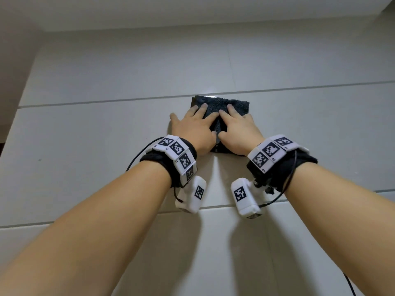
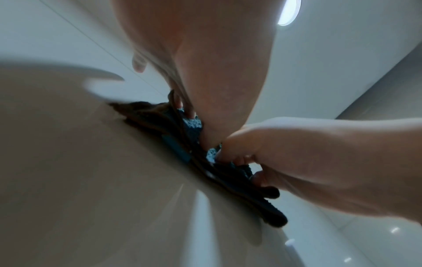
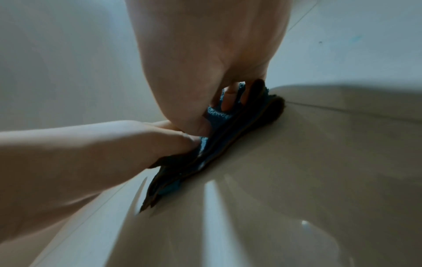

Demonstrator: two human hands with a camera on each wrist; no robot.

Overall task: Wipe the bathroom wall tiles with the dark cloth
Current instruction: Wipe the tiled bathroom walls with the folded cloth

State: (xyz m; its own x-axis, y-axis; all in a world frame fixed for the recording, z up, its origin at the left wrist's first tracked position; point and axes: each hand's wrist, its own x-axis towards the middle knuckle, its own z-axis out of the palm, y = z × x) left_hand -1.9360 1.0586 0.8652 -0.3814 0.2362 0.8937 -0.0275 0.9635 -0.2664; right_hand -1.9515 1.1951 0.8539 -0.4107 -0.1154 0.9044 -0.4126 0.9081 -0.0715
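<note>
- Glossy pale wall tiles (image 1: 277,129), thin grey grout lines; smooth, low friction.
- Dark cloth (image 1: 222,107): folded, nubby pile, flat on wall just below a grout line.
- Left hand (image 1: 192,129) & right hand (image 1: 237,129) side by side, fingers straight, pressing cloth, not pinching (wrist views blurry, so prob.).
- Tip: even palm pressure, overlapping strokes, keep folds flat.

Both my arms reach forward, wrists raised; my left hand (image 1: 193,129) and right hand (image 1: 236,130) lie side by side, palms down, fingers (image 1: 203,110) straight and spread, thumbs nearly touching.
</note>
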